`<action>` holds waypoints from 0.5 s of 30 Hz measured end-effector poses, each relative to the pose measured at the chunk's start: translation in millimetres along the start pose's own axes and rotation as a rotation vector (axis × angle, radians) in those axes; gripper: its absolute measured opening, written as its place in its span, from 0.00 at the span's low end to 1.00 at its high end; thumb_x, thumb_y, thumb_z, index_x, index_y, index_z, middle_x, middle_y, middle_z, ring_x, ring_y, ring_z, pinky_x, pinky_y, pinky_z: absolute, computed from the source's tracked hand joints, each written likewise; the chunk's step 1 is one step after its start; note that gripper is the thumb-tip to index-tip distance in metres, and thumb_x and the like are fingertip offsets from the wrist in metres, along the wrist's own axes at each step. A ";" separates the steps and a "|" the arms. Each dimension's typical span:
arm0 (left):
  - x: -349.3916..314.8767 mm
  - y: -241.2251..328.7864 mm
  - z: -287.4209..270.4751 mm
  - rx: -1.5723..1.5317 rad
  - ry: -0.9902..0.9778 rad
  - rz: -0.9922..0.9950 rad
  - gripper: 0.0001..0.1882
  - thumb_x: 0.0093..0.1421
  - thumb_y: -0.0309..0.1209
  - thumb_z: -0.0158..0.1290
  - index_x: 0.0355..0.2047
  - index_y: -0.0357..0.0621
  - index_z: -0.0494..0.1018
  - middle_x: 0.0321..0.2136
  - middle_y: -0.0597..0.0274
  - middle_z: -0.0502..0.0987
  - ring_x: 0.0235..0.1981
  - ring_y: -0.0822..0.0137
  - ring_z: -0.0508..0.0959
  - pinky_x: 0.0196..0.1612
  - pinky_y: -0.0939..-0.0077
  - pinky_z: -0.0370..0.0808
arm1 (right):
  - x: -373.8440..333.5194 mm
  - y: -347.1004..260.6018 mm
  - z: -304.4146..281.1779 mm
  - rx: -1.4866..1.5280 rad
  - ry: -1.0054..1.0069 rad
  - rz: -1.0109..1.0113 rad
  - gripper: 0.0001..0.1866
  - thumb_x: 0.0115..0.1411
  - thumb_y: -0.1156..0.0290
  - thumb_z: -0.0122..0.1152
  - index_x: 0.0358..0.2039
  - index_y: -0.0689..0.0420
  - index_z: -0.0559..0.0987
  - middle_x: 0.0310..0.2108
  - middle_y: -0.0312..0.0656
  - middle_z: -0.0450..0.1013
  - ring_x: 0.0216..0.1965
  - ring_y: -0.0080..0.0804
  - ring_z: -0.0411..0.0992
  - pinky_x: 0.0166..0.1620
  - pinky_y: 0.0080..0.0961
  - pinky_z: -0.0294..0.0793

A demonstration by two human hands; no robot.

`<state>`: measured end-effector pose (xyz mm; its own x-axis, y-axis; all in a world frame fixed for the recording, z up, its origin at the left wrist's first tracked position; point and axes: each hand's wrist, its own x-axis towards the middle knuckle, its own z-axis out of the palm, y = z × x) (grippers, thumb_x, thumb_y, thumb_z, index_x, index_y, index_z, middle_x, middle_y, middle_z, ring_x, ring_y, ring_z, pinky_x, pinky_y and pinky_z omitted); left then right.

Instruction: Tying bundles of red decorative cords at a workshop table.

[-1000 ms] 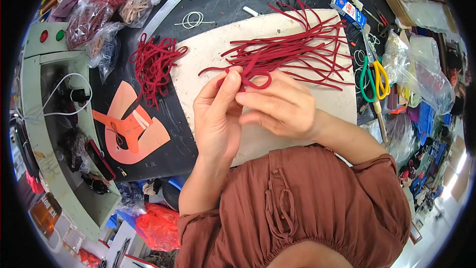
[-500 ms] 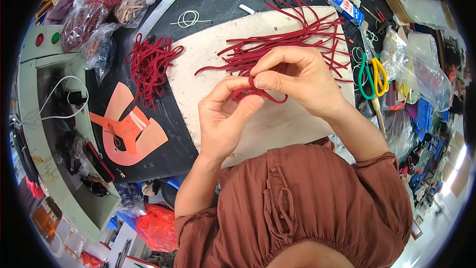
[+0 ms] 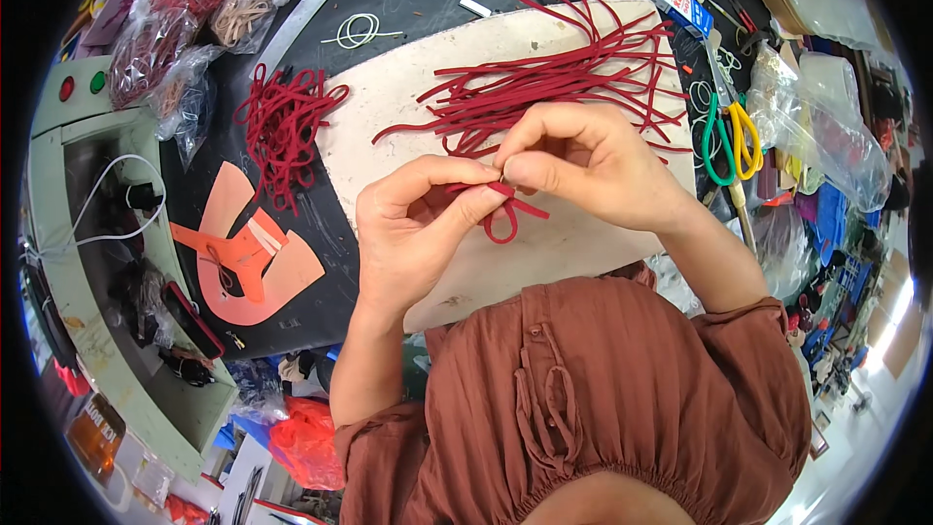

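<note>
Above the near part of a pale board [image 3: 554,243], my left hand [image 3: 413,224] pinches a dark red cord [image 3: 501,224] between thumb and fingers. The cord forms a loop below the fingertips, and a short end sticks out to the right. My right hand [image 3: 588,165] meets the left at the same spot, its thumb and forefinger pinched together on the cord; the exact grip is partly hidden by the fingers. Just beyond my hands, many cut lengths of the same red cord [image 3: 544,78] lie spread on the board.
A tangle of red cord [image 3: 282,126] lies left of the board, with orange and peach cut pieces [image 3: 253,253] nearer me. Green and yellow scissors [image 3: 731,141] and a blue box [image 3: 675,2] are at the right. A grey-green machine housing [image 3: 92,262] borders the left.
My left hand has shifted slightly left and the cord loop now hangs lower, below the fingertips. The right hand has moved a little down, still pinching. The whole view has shifted slightly.
</note>
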<state>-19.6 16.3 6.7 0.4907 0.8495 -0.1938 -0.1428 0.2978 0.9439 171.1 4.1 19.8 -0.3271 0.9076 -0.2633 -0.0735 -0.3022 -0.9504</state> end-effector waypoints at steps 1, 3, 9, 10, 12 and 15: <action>0.6 2.4 1.5 0.018 0.009 -0.022 0.09 0.50 0.18 0.55 0.33 0.32 0.72 0.27 0.59 0.75 0.29 0.74 0.75 0.32 0.83 0.73 | -1.2 2.5 1.9 -0.102 0.020 -0.052 0.05 0.54 0.74 0.54 0.30 0.62 0.75 0.24 0.36 0.71 0.26 0.20 0.69 0.29 0.18 0.67; 2.4 10.2 3.2 0.053 0.039 -0.099 0.08 0.49 0.19 0.56 0.31 0.33 0.72 0.27 0.60 0.75 0.28 0.75 0.75 0.31 0.85 0.72 | -1.3 3.4 1.3 -0.481 0.014 -0.260 0.05 0.53 0.74 0.54 0.28 0.62 0.75 0.24 0.40 0.71 0.25 0.27 0.70 0.28 0.22 0.68; 0.3 6.4 -4.6 0.221 0.038 -0.160 0.09 0.49 0.23 0.58 0.29 0.34 0.72 0.26 0.61 0.75 0.28 0.76 0.74 0.32 0.83 0.71 | -7.1 -4.4 7.0 -0.731 0.133 -0.327 0.05 0.49 0.79 0.56 0.28 0.64 0.75 0.26 0.43 0.72 0.28 0.34 0.71 0.31 0.24 0.69; -1.5 2.9 -6.6 0.255 -0.007 -0.134 0.09 0.49 0.24 0.59 0.29 0.34 0.72 0.26 0.61 0.75 0.29 0.76 0.73 0.32 0.83 0.70 | -7.4 -2.1 9.2 -0.692 0.166 -0.330 0.05 0.49 0.79 0.56 0.28 0.64 0.75 0.26 0.42 0.72 0.28 0.33 0.70 0.31 0.23 0.68; -0.5 -2.6 -9.6 0.147 0.015 -0.027 0.08 0.50 0.24 0.57 0.30 0.34 0.71 0.29 0.60 0.75 0.30 0.75 0.73 0.34 0.81 0.70 | -7.5 1.9 10.6 -0.554 0.204 -0.299 0.04 0.50 0.79 0.55 0.27 0.64 0.75 0.25 0.41 0.71 0.27 0.30 0.70 0.30 0.22 0.68; -0.4 -2.6 -6.0 -0.187 0.176 -0.033 0.06 0.52 0.22 0.54 0.31 0.34 0.72 0.30 0.58 0.75 0.30 0.72 0.75 0.35 0.79 0.73 | -7.2 7.6 11.9 -0.358 0.241 -0.264 0.03 0.50 0.78 0.55 0.26 0.63 0.75 0.23 0.40 0.70 0.26 0.26 0.69 0.29 0.20 0.67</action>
<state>-24.6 17.8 2.8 0.3434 0.8958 -0.2823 -0.2936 0.3879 0.8737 161.6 -8.3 16.4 -0.1113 0.9938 0.0028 0.2172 0.0271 -0.9758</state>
